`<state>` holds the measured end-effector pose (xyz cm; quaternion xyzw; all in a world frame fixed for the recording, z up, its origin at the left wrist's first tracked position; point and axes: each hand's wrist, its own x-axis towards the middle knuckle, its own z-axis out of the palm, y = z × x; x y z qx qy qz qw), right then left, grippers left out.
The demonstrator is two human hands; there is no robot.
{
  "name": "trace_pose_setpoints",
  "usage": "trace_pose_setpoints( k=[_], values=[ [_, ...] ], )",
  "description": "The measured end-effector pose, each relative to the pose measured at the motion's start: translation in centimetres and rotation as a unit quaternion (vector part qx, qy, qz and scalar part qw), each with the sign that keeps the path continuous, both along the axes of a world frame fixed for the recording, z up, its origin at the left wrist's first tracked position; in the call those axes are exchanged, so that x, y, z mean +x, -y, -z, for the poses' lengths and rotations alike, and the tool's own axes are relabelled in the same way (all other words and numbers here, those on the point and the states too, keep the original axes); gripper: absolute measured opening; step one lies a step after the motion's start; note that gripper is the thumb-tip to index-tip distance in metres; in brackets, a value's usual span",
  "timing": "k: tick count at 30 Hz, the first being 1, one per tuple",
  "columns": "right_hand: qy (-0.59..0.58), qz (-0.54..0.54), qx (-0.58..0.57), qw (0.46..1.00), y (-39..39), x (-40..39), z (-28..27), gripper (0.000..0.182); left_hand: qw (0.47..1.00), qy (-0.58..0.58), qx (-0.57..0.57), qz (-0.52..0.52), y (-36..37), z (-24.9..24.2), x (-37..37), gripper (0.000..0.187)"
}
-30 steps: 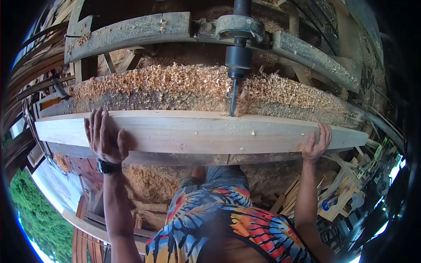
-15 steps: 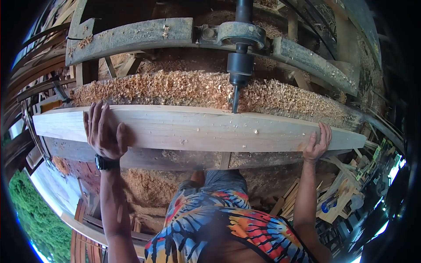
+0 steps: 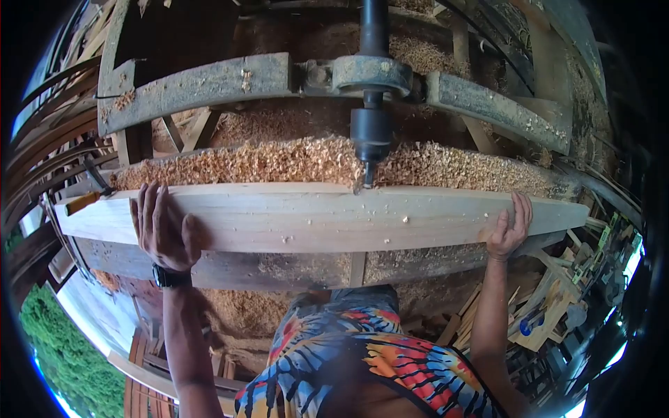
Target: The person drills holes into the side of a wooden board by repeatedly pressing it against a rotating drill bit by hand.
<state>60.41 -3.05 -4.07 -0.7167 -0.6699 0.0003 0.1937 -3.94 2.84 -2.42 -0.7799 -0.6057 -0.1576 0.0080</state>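
Note:
A long pale wooden board (image 3: 313, 219) lies crosswise in front of me, with wood chips scattered on its face. My left hand (image 3: 166, 230), a dark watch at its wrist, grips the board near its left end, fingers reaching to the far edge and thumb on the face. Near the right end my right hand (image 3: 511, 226) holds it in a similar way, fingers curled at the far edge. A drill bit (image 3: 368, 174) in a dark chuck (image 3: 371, 132) meets the board's far edge near the middle; its tip is hidden among chips or in the wood.
A heap of wood shavings (image 3: 279, 161) lines the bench behind the board. Beyond it a timber crossbar (image 3: 209, 83) carries the drill shaft's bearing ring (image 3: 373, 73). A tool with an orange handle (image 3: 82, 202) lies by the board's left end. Wood pieces (image 3: 550, 299) are piled at right.
The board has moved closer to the chuck, and less of the bit shows between them. Both hands keep their hold. The whole scene sits lower in my view.

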Motion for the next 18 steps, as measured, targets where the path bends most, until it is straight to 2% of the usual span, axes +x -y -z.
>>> trace_pose_setpoints(
  k=[11, 18],
  values=[
    [0.005, 0.005, 0.011, 1.0, 0.1, 0.0, 0.2, 0.045, 0.999, -0.005, -0.034, -0.017, -0.7, -1.2, 1.1, 0.052],
    [0.01, 0.009, 0.046, 0.999, 1.4, -0.2, 0.8, 0.044, 0.999, 0.006, -0.023, -0.049, 0.9, -0.2, 0.8, 0.048]
  ],
)
